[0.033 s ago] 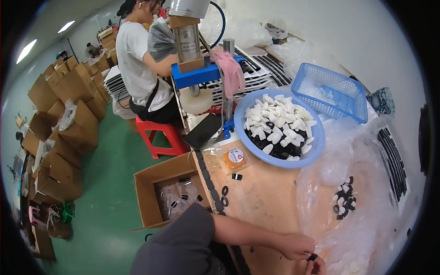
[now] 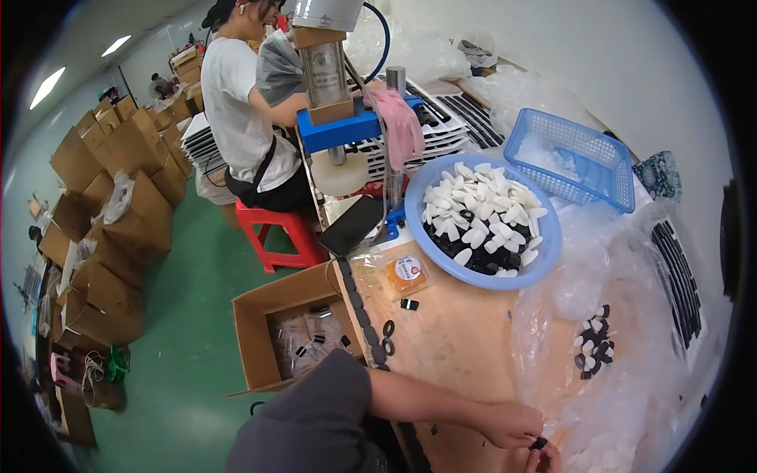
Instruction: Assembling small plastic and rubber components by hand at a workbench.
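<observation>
Cardboard boxes (image 2: 130, 213) crowd the green floor (image 2: 197, 331), far to the left of the worker's hands. A co-worker in a white shirt (image 2: 240, 118) sits on a red stool (image 2: 277, 243), well beyond the hands and to their left. Nearer, left of the hands, an open box (image 2: 256, 339) holds clear bags (image 2: 293, 343), some with small dark pieces among them. The worker's grey sleeve (image 2: 303, 418) fills the space left of the left hand. Beyond that hand, to its left, a flat black slab (image 2: 352, 225) lies beside a blue-armed press (image 2: 339, 130); closer to it rest two black rings (image 2: 388, 329), an orange snack packet (image 2: 405, 272) and a black-and-white piece (image 2: 409, 304). Straight beyond it, a blue basin (image 2: 546, 256) is heaped with white and black pieces (image 2: 482, 209).

At the lower edge, the left hand (image 2: 511, 426) is drawn together, its fingertips pinching a small black piece (image 2: 539, 443) between the two hands. The right hand (image 2: 552, 459), partly cut off, curls its fingers around the same piece. Beyond the right hand sit a blue basket (image 2: 611, 193) and, nearer, a black-and-white pile (image 2: 593, 344) on clear plastic (image 2: 544, 339).
</observation>
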The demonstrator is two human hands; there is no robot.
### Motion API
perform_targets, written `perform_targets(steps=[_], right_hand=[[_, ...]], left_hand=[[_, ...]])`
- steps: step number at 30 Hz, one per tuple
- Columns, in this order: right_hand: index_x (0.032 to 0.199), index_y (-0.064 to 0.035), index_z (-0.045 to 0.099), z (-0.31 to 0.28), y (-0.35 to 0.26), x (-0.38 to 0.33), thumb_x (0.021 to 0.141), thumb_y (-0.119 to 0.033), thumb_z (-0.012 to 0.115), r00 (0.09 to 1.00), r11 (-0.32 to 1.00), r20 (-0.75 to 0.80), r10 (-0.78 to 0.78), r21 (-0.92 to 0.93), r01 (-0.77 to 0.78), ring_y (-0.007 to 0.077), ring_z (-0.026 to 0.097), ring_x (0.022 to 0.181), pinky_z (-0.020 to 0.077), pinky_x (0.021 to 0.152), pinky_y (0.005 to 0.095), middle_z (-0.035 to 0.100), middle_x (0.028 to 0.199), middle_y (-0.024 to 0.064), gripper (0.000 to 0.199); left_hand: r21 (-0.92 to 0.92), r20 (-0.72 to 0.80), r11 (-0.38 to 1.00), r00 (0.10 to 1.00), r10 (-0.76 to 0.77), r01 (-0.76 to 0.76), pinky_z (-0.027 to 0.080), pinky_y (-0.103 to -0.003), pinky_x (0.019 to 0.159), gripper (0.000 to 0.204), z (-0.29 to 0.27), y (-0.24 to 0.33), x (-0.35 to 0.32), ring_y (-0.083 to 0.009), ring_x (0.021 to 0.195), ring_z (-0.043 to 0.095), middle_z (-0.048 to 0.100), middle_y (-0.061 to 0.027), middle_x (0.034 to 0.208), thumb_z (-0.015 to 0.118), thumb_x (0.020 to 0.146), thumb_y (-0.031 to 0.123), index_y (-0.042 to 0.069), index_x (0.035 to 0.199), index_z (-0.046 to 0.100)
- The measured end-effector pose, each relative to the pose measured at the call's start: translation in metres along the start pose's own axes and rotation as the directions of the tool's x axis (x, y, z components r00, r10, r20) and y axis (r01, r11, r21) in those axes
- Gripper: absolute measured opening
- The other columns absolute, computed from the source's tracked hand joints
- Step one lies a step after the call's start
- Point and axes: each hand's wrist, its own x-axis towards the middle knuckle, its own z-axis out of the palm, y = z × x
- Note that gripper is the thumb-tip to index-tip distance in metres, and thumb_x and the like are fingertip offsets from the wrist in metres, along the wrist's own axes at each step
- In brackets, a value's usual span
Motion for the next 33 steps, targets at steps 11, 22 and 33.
perform_targets(steps=[11,22,33], right_hand=[[0.104,0.0006,0.062,-0.008,0.006,-0.004,0.092,-0.012,0.061,0.992,0.994,0.125,-0.028,-0.104,0.041,0.0187,0.059,0.090,0.0472,0.083,0.0296,0.065,0.098,0.0107,0.018],[0.102,0.0019,0.061,0.005,-0.015,0.001,0.088,-0.005,0.064,0.996,0.996,0.042,-0.075,-0.049,0.077,0.0197,0.059,0.091,0.0478,0.081,0.0306,0.063,0.099,0.0122,0.015],[0.096,0.0044,0.063,0.003,-0.011,0.006,0.083,0.002,0.068,0.966,0.957,0.009,-0.259,-0.130,0.258,0.0199,0.061,0.085,0.0491,0.078,0.0294,0.066,0.093,0.0126,0.015]], left_hand=[[-0.011,-0.053,0.997,0.996,-0.075,0.074,0.042,-0.045,0.064,0.012,0.012,-0.007,-0.001,-0.0384,0.074,0.054,0.055,-0.0185,0.073,0.061,0.074,0.011,0.001,0.072,0.055],[0.021,-0.123,0.995,0.988,-0.096,0.099,0.043,-0.044,0.063,0.011,0.017,-0.012,-0.004,-0.0372,0.074,0.054,0.056,-0.0161,0.073,0.061,0.074,0.012,0.003,0.072,0.055],[-0.020,-0.040,0.995,0.994,-0.097,0.097,0.042,-0.043,0.061,0.012,0.011,-0.010,-0.001,-0.0362,0.071,0.054,0.054,-0.0173,0.071,0.060,0.075,0.011,0.001,0.072,0.055]])
